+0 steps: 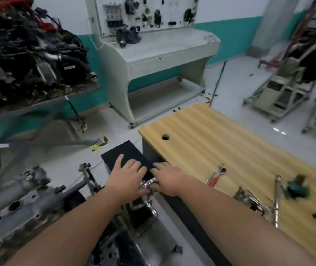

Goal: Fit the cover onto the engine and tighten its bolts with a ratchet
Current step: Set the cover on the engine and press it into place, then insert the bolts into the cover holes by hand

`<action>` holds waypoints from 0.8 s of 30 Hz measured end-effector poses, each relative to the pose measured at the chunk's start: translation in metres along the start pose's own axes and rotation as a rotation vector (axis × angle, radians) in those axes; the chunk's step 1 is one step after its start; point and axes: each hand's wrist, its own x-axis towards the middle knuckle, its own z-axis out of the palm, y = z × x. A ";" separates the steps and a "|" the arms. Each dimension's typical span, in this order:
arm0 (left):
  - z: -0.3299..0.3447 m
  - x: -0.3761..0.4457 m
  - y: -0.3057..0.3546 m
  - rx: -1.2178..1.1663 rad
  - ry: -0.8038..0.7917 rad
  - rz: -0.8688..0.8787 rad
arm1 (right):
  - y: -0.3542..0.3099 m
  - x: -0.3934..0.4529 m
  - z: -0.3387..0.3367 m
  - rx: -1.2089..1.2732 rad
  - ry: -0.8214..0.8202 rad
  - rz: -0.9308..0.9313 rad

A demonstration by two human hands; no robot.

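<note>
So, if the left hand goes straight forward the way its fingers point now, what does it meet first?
Likely nothing new: the left hand already has its fingers over the black block. Straight on, it would slide along the block's top toward its far edge, with floor beyond. Depth is unclear.

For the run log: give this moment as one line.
hands: left and right on metal part | ratchet: on table, untouched

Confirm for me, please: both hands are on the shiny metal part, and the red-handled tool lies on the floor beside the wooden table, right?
Not quite. In the head view the left hand and right hand do meet at the shiny metal part, but the red-handled tool lies on top of the wooden table, not on the floor.
</note>
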 end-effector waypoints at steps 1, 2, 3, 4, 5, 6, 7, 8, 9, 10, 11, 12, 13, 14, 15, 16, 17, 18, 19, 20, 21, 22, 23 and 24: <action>0.001 0.019 0.016 -0.006 -0.002 0.027 | 0.022 -0.010 0.004 0.010 -0.006 0.033; 0.001 0.035 0.029 -0.010 -0.009 0.053 | 0.040 -0.018 0.009 0.017 -0.014 0.063; 0.002 0.051 0.043 -0.013 -0.020 0.083 | 0.060 -0.027 0.014 0.026 -0.023 0.100; 0.003 0.069 0.059 -0.015 -0.033 0.116 | 0.080 -0.037 0.020 0.039 -0.032 0.143; 0.004 0.086 0.075 -0.014 -0.044 0.148 | 0.099 -0.047 0.026 0.055 -0.045 0.189; 0.005 0.103 0.093 -0.014 -0.055 0.180 | 0.118 -0.057 0.033 0.074 -0.056 0.236; 0.007 0.118 0.111 -0.023 -0.070 0.208 | 0.137 -0.069 0.041 0.095 -0.062 0.282; 0.009 0.133 0.129 -0.049 -0.094 0.227 | 0.154 -0.080 0.048 0.122 -0.063 0.330; 0.012 0.145 0.148 -0.093 -0.130 0.237 | 0.168 -0.093 0.056 0.152 -0.061 0.386; 0.015 0.155 0.167 -0.147 -0.173 0.237 | 0.181 -0.106 0.064 0.180 -0.062 0.452; 0.020 0.162 0.186 -0.202 -0.217 0.233 | 0.192 -0.119 0.072 0.200 -0.062 0.522; 0.024 0.169 0.205 -0.253 -0.258 0.231 | 0.202 -0.131 0.080 0.214 -0.060 0.590; 0.029 0.174 0.222 -0.300 -0.293 0.229 | 0.209 -0.142 0.088 0.232 -0.061 0.647; 0.034 0.179 0.239 -0.344 -0.323 0.224 | 0.216 -0.152 0.095 0.258 -0.061 0.699; 0.040 0.183 0.255 -0.390 -0.352 0.214 | 0.221 -0.162 0.102 0.294 -0.058 0.755; 0.046 0.188 0.271 -0.440 -0.380 0.193 | 0.226 -0.170 0.108 0.338 -0.052 0.818; 0.051 0.193 0.284 -0.496 -0.408 0.159 | 0.230 -0.178 0.115 0.396 -0.042 0.896; 0.056 0.198 0.296 -0.556 -0.434 0.111 | 0.233 -0.185 0.122 0.469 -0.026 0.986; 0.061 0.203 0.305 -0.615 -0.455 0.055 | 0.236 -0.192 0.129 0.552 0.000 1.083; 0.066 0.208 0.314 -0.666 -0.470 0.003 | 0.240 -0.198 0.135 0.644 0.034 1.175; 0.070 0.214 0.320 -0.709 -0.480 -0.044 | 0.244 -0.204 0.142 0.748 0.083 1.262; 0.073 0.220 0.326 -0.743 -0.486 -0.080 | 0.248 -0.208 0.149 0.875 0.159 1.338; 0.076 0.225 0.332 -0.764 -0.492 -0.101 | 0.252 -0.211 0.155 1.037 0.255 1.399; 0.079 0.228 0.338 -0.768 -0.495 -0.103 | 0.254 -0.213 0.159 1.212 0.364 1.441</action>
